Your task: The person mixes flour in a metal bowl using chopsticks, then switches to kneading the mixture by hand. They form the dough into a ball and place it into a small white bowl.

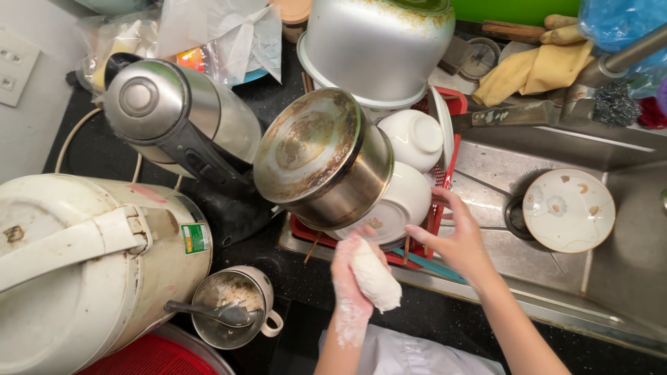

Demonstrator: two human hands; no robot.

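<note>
Left hand (351, 274) grips white dough lump (375, 283), long axis slanting toward sink (625, 278); right hand (455, 239) open, nearer red dish rack (455, 104).

Home kitchen: steel sink (625, 229), crowded dish rack (445, 173), rice cooker (76, 271).

The white rice cooker (76, 271) ran off the left and bottom edges, so its full shape could not be seen. The red dish rack (445, 180) lay mostly hidden under the overturned steel pot (323, 160) and the white bowls (406, 198) stacked in it. The left hand (351, 278) had its palm covered by the soapy white sponge (375, 281), so how tight its grip was stayed unclear. Both forearms were cut by the bottom edge. The faucet (622, 59) left the frame at upper right. The mug's (236, 305) contents were too murky to tell.
</note>
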